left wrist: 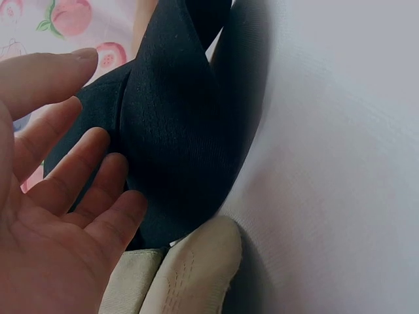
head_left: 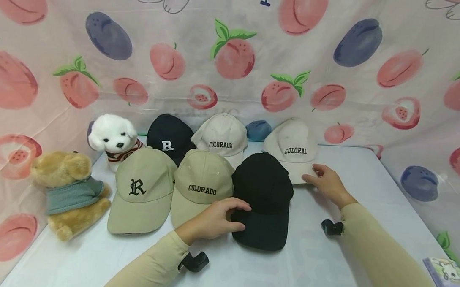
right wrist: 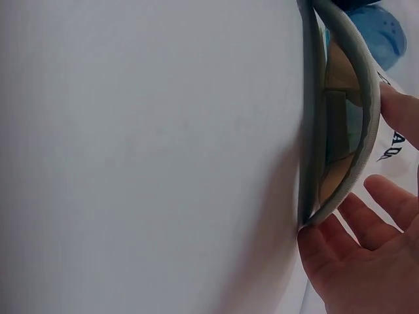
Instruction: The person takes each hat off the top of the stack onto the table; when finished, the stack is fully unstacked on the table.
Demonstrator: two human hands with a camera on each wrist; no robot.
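Observation:
A black cap (head_left: 262,195) stands at the front right of two rows of caps. My left hand (head_left: 214,219) is at its left side, fingers spread and loosely bent; in the left wrist view they overlap the black cap (left wrist: 177,124) without gripping it. My right hand (head_left: 329,187) is at the right edge of the brim of a white COLORADO cap (head_left: 296,141) in the back row. From the right wrist, the fingertips rest at the corner of the brim (right wrist: 366,124), the thumb near its front edge.
In front stand a khaki R cap (head_left: 143,178) and a khaki COLORADO cap (head_left: 204,176). Behind them are a navy R cap (head_left: 169,133) and another white COLORADO cap (head_left: 222,132). A white plush dog (head_left: 114,133) and a brown bear (head_left: 68,188) sit left. A small pack (head_left: 446,275) lies front right.

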